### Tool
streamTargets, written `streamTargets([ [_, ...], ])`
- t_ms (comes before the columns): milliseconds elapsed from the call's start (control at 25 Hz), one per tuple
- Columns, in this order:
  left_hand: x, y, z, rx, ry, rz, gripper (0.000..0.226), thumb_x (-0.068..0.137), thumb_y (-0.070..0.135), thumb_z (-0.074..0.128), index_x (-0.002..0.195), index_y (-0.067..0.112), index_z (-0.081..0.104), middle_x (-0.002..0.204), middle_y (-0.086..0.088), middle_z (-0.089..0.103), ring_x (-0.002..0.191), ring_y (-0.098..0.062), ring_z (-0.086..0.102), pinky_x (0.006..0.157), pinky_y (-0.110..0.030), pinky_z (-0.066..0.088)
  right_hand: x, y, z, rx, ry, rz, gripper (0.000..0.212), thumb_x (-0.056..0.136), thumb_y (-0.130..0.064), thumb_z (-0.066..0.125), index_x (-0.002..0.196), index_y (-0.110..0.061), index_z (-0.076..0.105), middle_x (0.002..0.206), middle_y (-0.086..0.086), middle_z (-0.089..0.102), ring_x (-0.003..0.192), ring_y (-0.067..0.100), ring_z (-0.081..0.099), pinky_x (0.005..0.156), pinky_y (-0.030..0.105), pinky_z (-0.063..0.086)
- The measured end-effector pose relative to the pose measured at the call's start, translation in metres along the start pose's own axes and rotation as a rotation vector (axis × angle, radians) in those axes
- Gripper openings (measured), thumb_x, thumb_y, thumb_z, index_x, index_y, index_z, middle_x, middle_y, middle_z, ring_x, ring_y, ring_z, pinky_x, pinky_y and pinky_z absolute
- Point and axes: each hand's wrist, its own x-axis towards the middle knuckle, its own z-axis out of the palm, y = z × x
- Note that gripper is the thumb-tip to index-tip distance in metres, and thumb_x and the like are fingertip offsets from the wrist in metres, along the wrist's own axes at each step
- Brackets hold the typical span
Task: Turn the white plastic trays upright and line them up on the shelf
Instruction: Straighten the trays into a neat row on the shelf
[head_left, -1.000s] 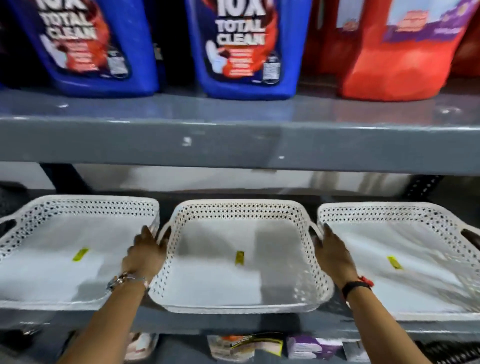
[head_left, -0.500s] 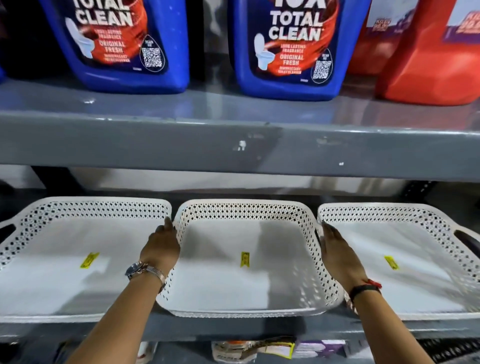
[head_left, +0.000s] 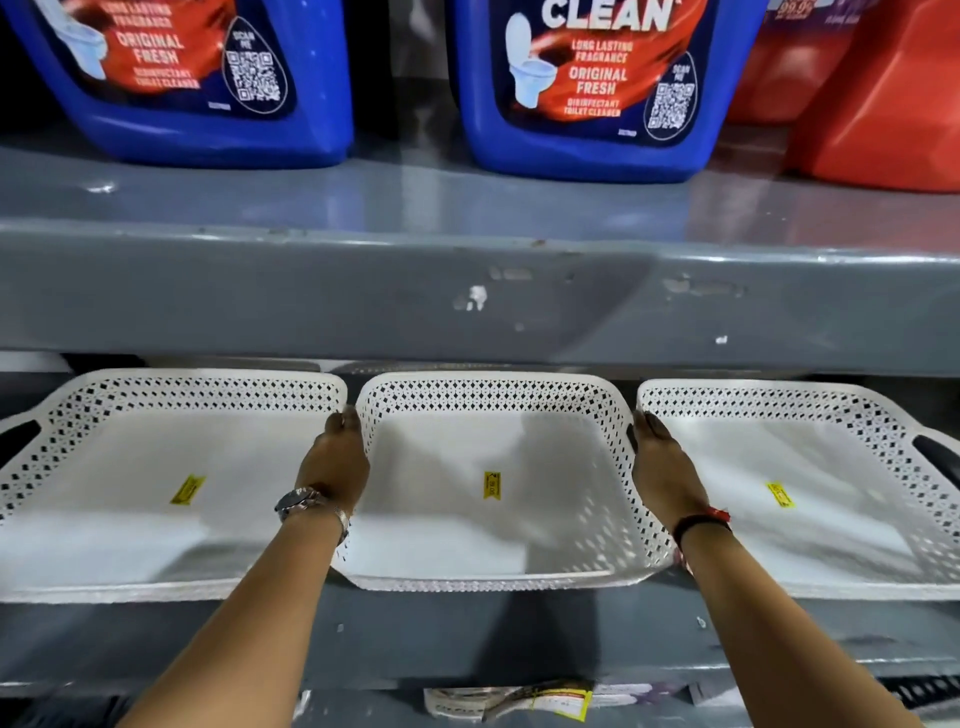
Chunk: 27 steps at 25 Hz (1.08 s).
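Between two neighbouring trays (head_left: 156, 467), both hands grip the middle tray (head_left: 488, 540).

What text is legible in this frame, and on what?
"ORIGINAL FRESH", "SCAN ME": left blue jug.
"CLEAN", "LONG LASTING FRAGRANCE", "ORIGINAL FRESH", "DISINFECTANT TOILET CLEANER", "SCAN ME": right blue jug.
"99.9%", partly cut off: red jug.
Yellow stickers in the left tray, middle tray and right tray: too small to read.
Packets below the shelf: blurred.
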Motion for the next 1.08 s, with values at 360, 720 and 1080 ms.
streamTargets([
  [360,0.005,0.004,0.002,-0.074,0.036,-0.017,0.054,0.087,-0.010,0.033,0.141,-0.007,0.029,0.139,-0.027,0.039,0.114,-0.047,0.053,0.096,-0.049,0.043,0.006,-0.001,-0.001,0.023,0.003,-0.003,0.059,0.084,0.015,0.033,0.142,0.002,0.027,0.151,0.019,0.029,0.136,0.035,0.034,0.106,0.041,0.037],
  [720,-0.022,-0.003,0.003,-0.101,-0.006,-0.099,0.059,0.090,-0.008,0.029,0.148,0.002,0.021,0.154,-0.018,0.024,0.128,-0.042,0.043,0.105,-0.045,0.037,-0.022,-0.002,-0.005,0.019,-0.027,0.016,0.062,0.086,0.015,0.030,0.144,-0.002,0.021,0.154,0.014,0.023,0.139,0.027,0.030,0.107,0.035,0.036],
  [1080,-0.042,-0.012,0.000,-0.129,0.004,-0.086,0.061,0.090,-0.009,0.028,0.149,0.005,0.019,0.155,-0.016,0.023,0.136,-0.035,0.036,0.109,-0.041,0.036,-0.048,-0.002,-0.011,0.059,-0.029,0.044,0.062,0.087,0.013,0.029,0.145,-0.005,0.020,0.155,0.012,0.021,0.140,0.026,0.028,0.111,0.034,0.031],
])
